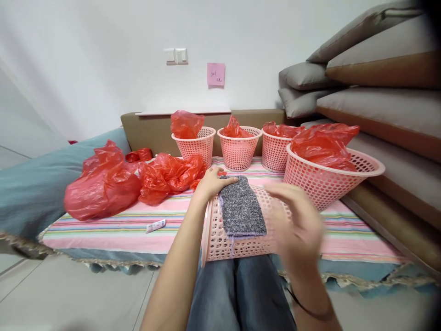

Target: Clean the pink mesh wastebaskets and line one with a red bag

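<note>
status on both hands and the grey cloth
Left hand touching grey cloth. Right hand blurred, beside it. Cloth atop sideways pink basket. No obstruction seen.

Interior of a home, a sitting area. Beyond the left hand (212, 184), a striped cloth (120, 234) covers a low couch (151, 133) edged with frilled trim (113, 265); the white wall (113, 59) farther behind carries light switches (181, 55). To the right of the right hand (299, 218), soft cushions (386, 109) form a tall stack. Pale floor tiles (86, 299) lie lower left of both hands.
</note>
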`<state>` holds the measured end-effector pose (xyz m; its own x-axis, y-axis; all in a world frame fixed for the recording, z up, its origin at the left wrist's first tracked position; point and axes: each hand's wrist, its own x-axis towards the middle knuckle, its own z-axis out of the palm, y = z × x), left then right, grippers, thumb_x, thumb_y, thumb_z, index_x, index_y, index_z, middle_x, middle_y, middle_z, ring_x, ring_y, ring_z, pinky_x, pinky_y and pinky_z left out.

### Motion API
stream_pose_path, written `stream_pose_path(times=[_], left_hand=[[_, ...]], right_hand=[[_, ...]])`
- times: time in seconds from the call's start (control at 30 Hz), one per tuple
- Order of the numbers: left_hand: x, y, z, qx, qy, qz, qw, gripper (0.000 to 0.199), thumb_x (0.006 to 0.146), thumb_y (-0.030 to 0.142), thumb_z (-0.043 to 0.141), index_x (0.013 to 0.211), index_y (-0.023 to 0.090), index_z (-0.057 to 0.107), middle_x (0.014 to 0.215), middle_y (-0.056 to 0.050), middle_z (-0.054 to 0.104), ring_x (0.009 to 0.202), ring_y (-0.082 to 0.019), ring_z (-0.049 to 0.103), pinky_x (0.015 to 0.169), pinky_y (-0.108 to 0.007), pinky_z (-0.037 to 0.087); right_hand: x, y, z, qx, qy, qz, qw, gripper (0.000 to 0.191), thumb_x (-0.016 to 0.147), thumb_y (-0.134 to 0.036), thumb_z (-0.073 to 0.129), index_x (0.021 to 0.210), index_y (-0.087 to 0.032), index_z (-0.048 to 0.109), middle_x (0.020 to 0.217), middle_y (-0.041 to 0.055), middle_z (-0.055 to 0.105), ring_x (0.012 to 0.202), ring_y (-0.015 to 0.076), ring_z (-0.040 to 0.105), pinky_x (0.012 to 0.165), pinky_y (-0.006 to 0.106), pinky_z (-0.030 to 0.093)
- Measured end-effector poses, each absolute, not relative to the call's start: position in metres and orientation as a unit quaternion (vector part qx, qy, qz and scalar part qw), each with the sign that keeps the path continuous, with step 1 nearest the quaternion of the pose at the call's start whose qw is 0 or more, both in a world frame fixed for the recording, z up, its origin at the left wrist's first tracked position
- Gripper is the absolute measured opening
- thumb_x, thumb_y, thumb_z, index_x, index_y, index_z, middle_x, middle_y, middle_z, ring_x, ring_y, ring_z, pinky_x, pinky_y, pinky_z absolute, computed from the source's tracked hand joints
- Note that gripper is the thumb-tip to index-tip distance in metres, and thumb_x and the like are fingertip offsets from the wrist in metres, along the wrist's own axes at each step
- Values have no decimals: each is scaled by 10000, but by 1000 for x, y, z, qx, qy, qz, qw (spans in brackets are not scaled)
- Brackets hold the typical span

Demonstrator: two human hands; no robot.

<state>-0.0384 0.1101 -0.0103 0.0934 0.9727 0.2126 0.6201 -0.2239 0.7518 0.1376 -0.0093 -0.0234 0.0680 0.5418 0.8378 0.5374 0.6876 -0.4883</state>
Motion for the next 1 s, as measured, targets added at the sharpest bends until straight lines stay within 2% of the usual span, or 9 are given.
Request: stream_pose_path(times=[0.1, 0.23, 0.4, 0.6, 0.77, 0.87, 1.0], left_hand=[[-39, 111, -11, 698, 567, 363, 245, 552, 725, 508, 753, 1140, 150, 691, 1259, -161, 662, 1175, -316, 615, 1039, -426, 446], [-40, 114, -12, 697, 562, 375, 241, 338, 820, 445, 657, 1021, 185, 736, 1118, -105, 728, 1118, -284, 645, 1013, -389, 464], [-41, 122, -14, 692, 564, 383, 237, 230, 863, 366, 599, 932, 187, 725, 1055, -92, 735, 1077, -259, 653, 1009, -376, 463], [-38, 122, -13, 687, 556, 403, 237, 302, 953, 300, 411, 837, 174, 660, 990, -91, 725, 995, -231, 657, 969, -372, 485], [-35, 120, -13, 680, 548, 423, 244, 281, 941, 285, 423, 842, 181, 665, 1005, -79, 724, 1013, -224, 643, 986, -366, 479], [-35, 117, -12, 671, 546, 437, 247, 265, 926, 257, 436, 866, 180, 683, 1050, -80, 726, 1069, -225, 632, 1034, -369, 450], [-36, 111, -16, 654, 544, 462, 251, 285, 936, 269, 422, 932, 176, 691, 1087, -79, 729, 1093, -221, 635, 1050, -360, 442]], right_hand=[[115, 20, -42, -416, -711, 25, 566, 362, 992, -242, 423, 1289, -133, 600, 1319, 148, 626, 1265, 254, 556, 1099, 477, 456], [94, 43, -72, -470, -741, -11, 480, 501, 998, -271, 356, 1425, -53, 503, 1499, 191, 480, 1426, 320, 384, 1181, 566, 322], [94, 39, -70, -492, -760, -9, 425, 471, 1008, -273, 382, 1449, -201, 529, 1558, 146, 410, 1445, 331, 349, 1156, 564, 343], [95, 35, -49, -518, -760, 16, 392, 445, 980, -361, 527, 1403, -233, 584, 1518, 145, 456, 1406, 343, 390, 1131, 550, 374], [92, 34, -40, -534, -755, 10, 382, 465, 918, -292, 582, 1378, -223, 607, 1445, 142, 532, 1339, 346, 450, 1120, 543, 378], [91, 33, -40, -530, -757, 1, 381, 460, 939, -315, 548, 1390, -237, 591, 1488, 105, 504, 1372, 357, 405, 1132, 563, 349], [93, 33, -45, -521, -765, 9, 379, 440, 1028, -360, 386, 1437, -299, 536, 1556, 29, 442, 1435, 359, 320, 1136, 610, 313]])
